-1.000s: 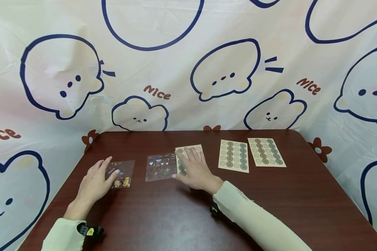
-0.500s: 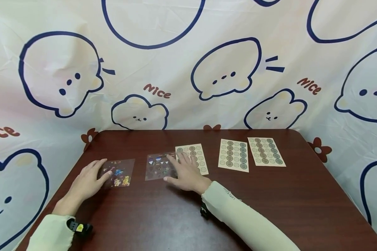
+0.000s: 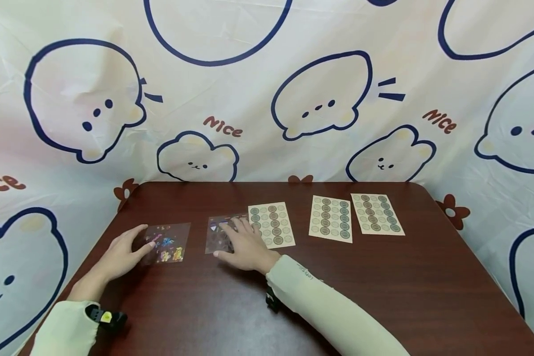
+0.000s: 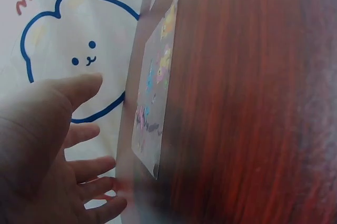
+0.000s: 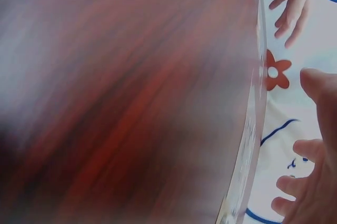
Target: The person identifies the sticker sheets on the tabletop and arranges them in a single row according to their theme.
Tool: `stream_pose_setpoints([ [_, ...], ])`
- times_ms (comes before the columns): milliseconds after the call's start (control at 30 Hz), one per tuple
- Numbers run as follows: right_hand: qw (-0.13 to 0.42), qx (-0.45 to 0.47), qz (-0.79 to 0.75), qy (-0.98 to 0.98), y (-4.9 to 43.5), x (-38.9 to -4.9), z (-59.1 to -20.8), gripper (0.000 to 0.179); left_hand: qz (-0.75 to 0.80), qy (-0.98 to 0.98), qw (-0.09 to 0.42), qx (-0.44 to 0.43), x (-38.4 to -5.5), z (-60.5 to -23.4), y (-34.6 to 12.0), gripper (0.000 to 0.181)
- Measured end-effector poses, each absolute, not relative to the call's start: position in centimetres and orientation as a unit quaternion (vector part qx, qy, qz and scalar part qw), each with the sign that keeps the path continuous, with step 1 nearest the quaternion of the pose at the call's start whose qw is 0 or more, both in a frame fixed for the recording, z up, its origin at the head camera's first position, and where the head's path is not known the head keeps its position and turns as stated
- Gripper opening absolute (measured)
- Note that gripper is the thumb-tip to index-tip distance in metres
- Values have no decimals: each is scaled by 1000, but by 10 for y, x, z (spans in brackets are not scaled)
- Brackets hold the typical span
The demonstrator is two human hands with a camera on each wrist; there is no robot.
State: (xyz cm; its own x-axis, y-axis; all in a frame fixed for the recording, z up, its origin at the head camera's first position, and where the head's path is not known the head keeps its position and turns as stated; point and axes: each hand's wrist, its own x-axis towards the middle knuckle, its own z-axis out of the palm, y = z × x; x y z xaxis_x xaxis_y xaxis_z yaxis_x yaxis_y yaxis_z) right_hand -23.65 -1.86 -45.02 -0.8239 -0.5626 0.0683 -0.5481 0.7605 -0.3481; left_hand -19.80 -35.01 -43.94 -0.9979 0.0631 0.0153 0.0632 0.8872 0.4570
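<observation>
My left hand (image 3: 119, 254) hovers at the left side of a clear sticker sheet (image 3: 169, 241) with small colourful figures. The left wrist view shows its fingers spread and relaxed, with a gap above that sheet. My right hand (image 3: 247, 249) is held over a second clear sticker sheet (image 3: 212, 241), hiding much of it. In the right wrist view the right fingers (image 5: 292, 186) are loosely extended, off the table and holding nothing. Just right of that hand lies a cream sheet of round stickers (image 3: 278, 227), overlapping the second clear sheet's edge.
Two more cream sheets, one sticker sheet (image 3: 331, 220) and another sticker sheet (image 3: 377, 214), lie flat farther right. All rest on a dark brown wooden table (image 3: 231, 316). A cartoon-printed cloth (image 3: 249, 99) hangs behind and beside the table. A black band (image 3: 106, 316) circles the left wrist.
My right hand has moved left, from over the cream sheet to over the second clear sheet. My left hand has drawn a little leftward, uncovering more of the left sheet. The sheets stay put.
</observation>
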Motion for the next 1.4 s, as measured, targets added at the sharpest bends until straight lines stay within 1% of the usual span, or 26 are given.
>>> stream_pose_setpoints([
  [100,33,-302,-183,935,-31,-234,-446,75,-236,-971,-16,-32,-200,-441,-353,77],
  [333,45,-306,-165,937,-55,-229,-439,71,-254,-965,-52,-44,-203,-441,-363,86],
  [500,53,-306,-137,941,-66,-227,-442,70,-308,-947,-80,-48,-204,-441,-374,87],
  [633,50,-320,-103,940,-75,-224,-445,70,-322,-941,-91,-59,-204,-441,-381,87],
  [767,41,-331,-88,939,-85,-222,-445,70,-301,-945,-104,-76,-205,-441,-382,88],
  [933,49,-338,-92,935,-96,-219,-444,74,-255,-955,-127,-80,-207,-440,-381,87],
  [1100,66,-332,-99,936,-102,-215,-447,78,-263,-951,-135,-94,-206,-440,-381,77],
  [1233,68,-318,-96,941,-106,-215,-452,80,-278,-946,-134,-102,-204,-442,-382,70],
  [1300,67,-312,-92,943,-107,-216,-454,80,-283,-945,-129,-103,-203,-442,-382,72],
  [1400,64,-304,-78,947,-110,-217,-456,78,-288,-945,-115,-104,-203,-443,-382,81],
])
